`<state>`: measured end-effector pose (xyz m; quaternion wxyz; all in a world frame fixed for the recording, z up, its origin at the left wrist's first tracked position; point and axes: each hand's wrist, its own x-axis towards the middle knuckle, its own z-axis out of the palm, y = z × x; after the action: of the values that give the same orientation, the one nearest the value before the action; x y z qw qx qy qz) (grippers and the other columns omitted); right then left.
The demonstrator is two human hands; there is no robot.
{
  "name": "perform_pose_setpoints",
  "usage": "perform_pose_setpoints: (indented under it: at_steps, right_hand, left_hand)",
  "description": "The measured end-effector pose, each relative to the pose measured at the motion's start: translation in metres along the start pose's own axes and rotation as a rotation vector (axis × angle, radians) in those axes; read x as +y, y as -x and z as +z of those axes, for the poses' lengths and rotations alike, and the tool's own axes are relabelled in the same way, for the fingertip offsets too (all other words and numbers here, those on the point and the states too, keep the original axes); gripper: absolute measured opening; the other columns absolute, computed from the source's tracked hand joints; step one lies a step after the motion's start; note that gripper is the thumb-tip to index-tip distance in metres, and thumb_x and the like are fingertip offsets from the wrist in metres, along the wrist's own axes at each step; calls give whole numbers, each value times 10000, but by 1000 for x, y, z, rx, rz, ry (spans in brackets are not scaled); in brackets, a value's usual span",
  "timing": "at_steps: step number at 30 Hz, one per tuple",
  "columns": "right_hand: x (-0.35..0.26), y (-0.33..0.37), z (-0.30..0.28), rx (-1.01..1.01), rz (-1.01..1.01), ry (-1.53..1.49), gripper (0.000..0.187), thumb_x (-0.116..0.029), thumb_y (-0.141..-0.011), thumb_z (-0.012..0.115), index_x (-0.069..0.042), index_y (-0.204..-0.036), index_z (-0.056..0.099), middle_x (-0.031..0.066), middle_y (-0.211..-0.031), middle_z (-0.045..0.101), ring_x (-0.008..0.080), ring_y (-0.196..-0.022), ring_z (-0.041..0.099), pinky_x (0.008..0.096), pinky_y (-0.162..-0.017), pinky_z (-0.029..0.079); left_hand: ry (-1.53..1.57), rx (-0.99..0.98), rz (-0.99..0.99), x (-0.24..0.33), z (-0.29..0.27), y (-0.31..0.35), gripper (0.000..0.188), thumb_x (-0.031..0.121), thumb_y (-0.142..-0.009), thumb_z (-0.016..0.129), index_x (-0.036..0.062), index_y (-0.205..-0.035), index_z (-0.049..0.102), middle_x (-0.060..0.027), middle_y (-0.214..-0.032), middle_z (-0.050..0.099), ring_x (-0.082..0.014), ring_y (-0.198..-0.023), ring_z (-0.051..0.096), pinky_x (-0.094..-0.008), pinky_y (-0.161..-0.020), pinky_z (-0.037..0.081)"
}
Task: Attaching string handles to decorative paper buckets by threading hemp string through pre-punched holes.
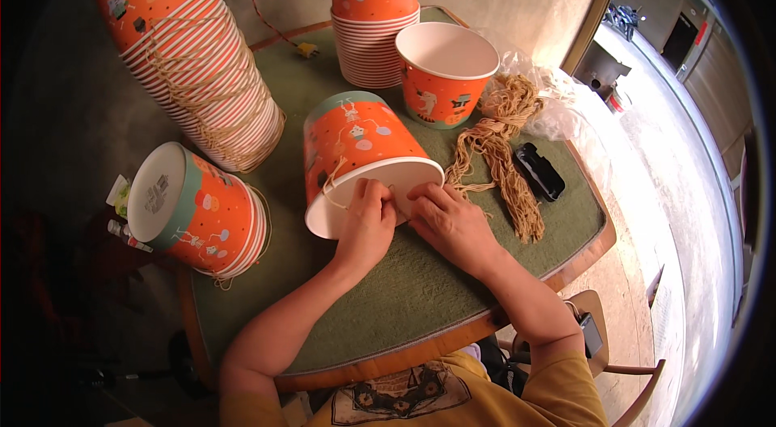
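Observation:
An orange paper bucket point(364, 132) with a green band and cartoon figures lies on its side before me, its white-rimmed mouth toward me. A tan string point(330, 182) passes through its wall near the rim and runs inside toward my left hand point(368, 221). That hand is closed at the mouth, its fingertips pinching the string. My right hand point(449, 221) is bent inward at the right part of the rim, fingers closed; what they pinch is hidden. A hank of tan strings point(497, 152) lies right of the bucket.
An upright bucket point(449, 75) and a nested stack point(376, 39) stand behind. A tall leaning stack point(198, 63) with strings is at left, above a shorter upturned stack point(202, 213). A black plastic case point(539, 172) and clear plastic bag point(550, 107) lie right on the green-topped table point(388, 306).

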<state>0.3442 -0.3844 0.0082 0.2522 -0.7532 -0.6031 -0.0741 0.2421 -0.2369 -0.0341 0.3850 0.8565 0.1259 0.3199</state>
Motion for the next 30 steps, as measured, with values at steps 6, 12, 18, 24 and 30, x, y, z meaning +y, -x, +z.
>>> perform_pose_setpoints:
  at_steps: [6, 12, 18, 24, 30]
  right_hand:
    - [-2, 1, -2, -7, -37, 2, 182, -149, -780, 716, -79, -900, 598, 15, -1109, 573, 236, -961, 601, 373, -716, 565]
    - [-6, 2, -6, -46, -51, 16, 161, -141, -777, 717, -80, -868, 600, 10, -1114, 559, 226, -979, 598, 370, -715, 561]
    - [-6, 3, -7, -58, -37, -7, 152, -150, -785, 713, -99, -891, 618, 10, -1117, 559, 228, -981, 607, 378, -735, 559]
    - [-4, 3, -7, -57, -31, -10, 140, -152, -804, 686, -115, -925, 627, 14, -1127, 552, 230, -983, 609, 382, -720, 561]
    - [-5, 1, -9, -71, -51, -16, 144, -148, -822, 654, -121, -961, 628, 21, -1120, 547, 227, -974, 603, 379, -702, 564]
  left_hand:
    - [-82, 22, 44, 2, 0, 0, 140, -43, -855, 553, 4, -935, 448, -205, -941, 514, -430, -841, 549, -509, -709, 451]
    - [-48, 42, 30, 0, -1, 0, 128, -42, -861, 547, 5, -935, 454, -202, -934, 513, -437, -819, 555, -497, -694, 456]
    - [243, -52, -178, -3, -7, -2, 110, 27, -924, 578, 10, -909, 471, -125, -845, 611, -235, -723, 618, -358, -627, 491]
    - [628, -180, -468, 5, -9, -5, 66, 73, -1005, 500, 40, -951, 481, -52, -799, 606, -88, -688, 578, -245, -576, 471]
    - [452, -236, -315, -2, -6, -5, 62, 57, -987, 510, 26, -985, 456, -88, -804, 617, -155, -709, 626, -315, -607, 497]
